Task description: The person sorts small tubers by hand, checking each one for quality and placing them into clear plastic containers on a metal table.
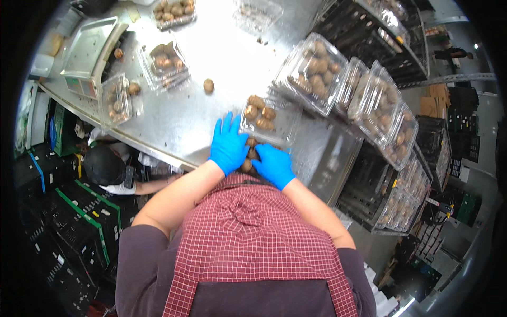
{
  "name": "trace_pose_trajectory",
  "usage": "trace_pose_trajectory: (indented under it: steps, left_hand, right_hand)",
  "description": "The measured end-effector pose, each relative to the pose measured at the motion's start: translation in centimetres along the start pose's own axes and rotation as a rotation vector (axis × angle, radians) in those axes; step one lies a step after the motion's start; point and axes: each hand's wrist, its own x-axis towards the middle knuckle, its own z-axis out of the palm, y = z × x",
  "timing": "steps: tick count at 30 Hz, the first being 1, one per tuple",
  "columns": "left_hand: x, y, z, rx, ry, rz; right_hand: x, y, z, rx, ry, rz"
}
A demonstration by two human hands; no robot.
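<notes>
Several brown, round root vegetables, perhaps taro [247, 165], lie between my gloved hands at the near table edge. My left hand [228, 144], in a blue glove, is spread flat at their left side, its thumb against them. From the right, my right hand [274, 164], also blue-gloved, touches them with its fingers curled; whether it grips one is hidden. Just beyond the hands stands an open clear plastic clamshell box [286, 123] with several of the roots in its left part. A single root [208, 86] lies on the metal table beyond my left hand.
Filled clamshell boxes [317, 73] are stacked at the right beside black crates [366, 182]. On the left of the metal table [170, 130] stand a weighing scale [89, 59] and more filled boxes [164, 63]. A co-worker in a black cap [103, 164] is below the table's left edge.
</notes>
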Motion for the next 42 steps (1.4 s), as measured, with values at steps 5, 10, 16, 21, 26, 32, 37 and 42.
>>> trace_pose_trajectory:
  steps: [5, 10, 16, 21, 26, 32, 37, 42]
  left_hand:
    - [0.9, 0.6, -0.4, 0.08, -0.132, -0.065]
    - [0.3, 0.7, -0.2, 0.047, -0.143, -0.09]
    - [0.5, 0.8, -1.0, 0.068, -0.206, -0.112]
    - [-1.1, -1.0, 1.1, -0.343, -0.08, -0.14]
    - [-1.8, 0.0, -0.1, -0.399, 0.116, -0.021]
    - [-1.1, 2.5, -3.4, -0.615, 0.176, 0.073]
    - [-1.7, 2.5, -5.1, -0.75, 0.142, 0.086]
    - [-2.0, 1.8, -6.6, -0.973, -0.062, -0.158]
  right_hand:
    - [-1.3, -0.8, -2.0, 0.165, 0.074, 0.09]
    - [-2.3, 1.5, -3.1, 0.832, -0.114, 0.22]
    - [-2.8, 1.1, -2.3, 1.501, -0.113, 0.314]
    - [-3.1, 0.3, -2.9, 1.561, -0.044, 0.283]
    - [-2.9, 1.2, -2.4, 1.549, -0.034, 0.246]
    - [-2.5, -0.2, -4.9, 1.529, -0.151, 0.24]
    - [-1.9, -1.0, -5.5, 1.204, 0.018, 0.095]
    - [-2.1, -2.4, -4.7, 1.287, 0.097, 0.127]
